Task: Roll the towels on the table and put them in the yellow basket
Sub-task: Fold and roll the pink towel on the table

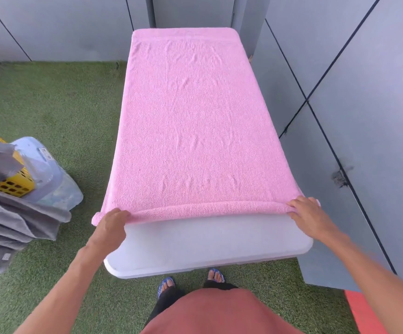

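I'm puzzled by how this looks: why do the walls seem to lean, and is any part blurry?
Head view: wide-angle lens bends the wall panels and splays the table; light is soft, without hard shadows; the pink towel is sharp, while the right hand is slightly smeared, its forearm more.

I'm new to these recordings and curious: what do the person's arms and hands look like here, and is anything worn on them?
Both arms are bare down to the hands: no sleeves, gloves, watch or rings show on the left hand or the right hand. The rest of the clothing in view is a reddish-brown top, dark trousers and blue sandals.
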